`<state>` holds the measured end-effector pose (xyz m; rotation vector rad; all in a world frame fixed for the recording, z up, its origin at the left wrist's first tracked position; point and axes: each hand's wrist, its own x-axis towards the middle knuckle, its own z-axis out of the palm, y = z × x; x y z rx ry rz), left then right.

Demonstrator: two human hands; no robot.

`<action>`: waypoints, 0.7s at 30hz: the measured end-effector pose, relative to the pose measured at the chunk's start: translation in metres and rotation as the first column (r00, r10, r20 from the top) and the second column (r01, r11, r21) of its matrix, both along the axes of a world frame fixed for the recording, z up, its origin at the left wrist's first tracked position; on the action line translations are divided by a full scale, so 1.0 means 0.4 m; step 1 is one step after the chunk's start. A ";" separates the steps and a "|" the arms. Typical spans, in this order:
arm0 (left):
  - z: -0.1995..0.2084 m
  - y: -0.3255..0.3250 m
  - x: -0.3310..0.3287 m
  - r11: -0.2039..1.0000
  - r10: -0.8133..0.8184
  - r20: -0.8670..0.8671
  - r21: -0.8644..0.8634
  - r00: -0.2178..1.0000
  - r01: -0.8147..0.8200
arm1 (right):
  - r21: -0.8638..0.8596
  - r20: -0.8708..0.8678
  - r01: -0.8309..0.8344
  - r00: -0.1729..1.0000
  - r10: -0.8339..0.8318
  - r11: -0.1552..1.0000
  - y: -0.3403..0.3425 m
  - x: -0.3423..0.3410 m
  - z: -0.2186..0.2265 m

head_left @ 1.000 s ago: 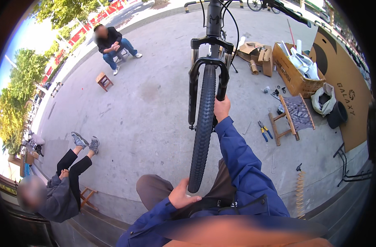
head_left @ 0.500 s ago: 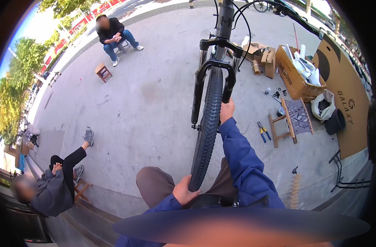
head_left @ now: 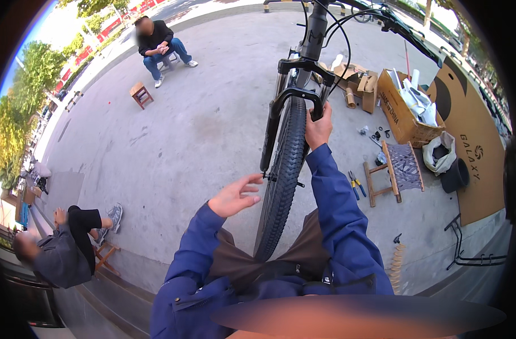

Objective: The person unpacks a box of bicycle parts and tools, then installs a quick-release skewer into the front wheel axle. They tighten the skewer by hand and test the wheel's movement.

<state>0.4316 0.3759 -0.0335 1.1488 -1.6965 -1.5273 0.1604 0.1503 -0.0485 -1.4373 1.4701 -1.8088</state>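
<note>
A bicycle's front wheel (head_left: pixel 287 152) with a knobby black tyre stands between my knees, set within the black suspension fork (head_left: pixel 271 133). My right hand (head_left: pixel 319 127) is wrapped round the fork's right leg, beside the tyre; some of its fingers are hidden. My left hand (head_left: pixel 236 195) is open and empty, left of the wheel, its fingertips close to the axle end (head_left: pixel 265 176) at the bottom of the left fork leg. Whether they touch it I cannot tell. Above the fork rises the grey head tube (head_left: pixel 314 38), with black cables (head_left: pixel 346 42) curving round it.
To the right lie pliers (head_left: pixel 357 185), a woven folding stool (head_left: pixel 404 166), small loose parts, a cardboard box (head_left: pixel 402 116) of white packing, a white sack (head_left: pixel 440 152) and a black bucket (head_left: pixel 456 175). Two people sit at the left; a small wooden stool (head_left: pixel 140 95) stands near the farther one.
My left hand has let go of the tyre's near part and moved up and forward to the axle. My right hand has moved up the fork leg. The wheel and fork have shifted slightly.
</note>
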 end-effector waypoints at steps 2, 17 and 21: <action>0.035 -0.194 -0.086 0.887 0.319 -0.088 -0.323 0.944 -0.330 | 0.016 -0.021 0.024 0.999 -0.024 1.000 -0.002 -0.001 -0.001; 0.057 -0.583 -0.327 0.366 0.726 -0.167 -0.728 0.667 -0.580 | 0.086 -0.024 0.089 0.996 -0.087 0.992 0.013 0.003 0.022; 0.057 -0.584 -0.333 0.366 0.723 -0.176 -0.722 0.668 -0.587 | 0.080 0.006 0.103 0.995 -0.104 0.991 0.015 0.004 0.025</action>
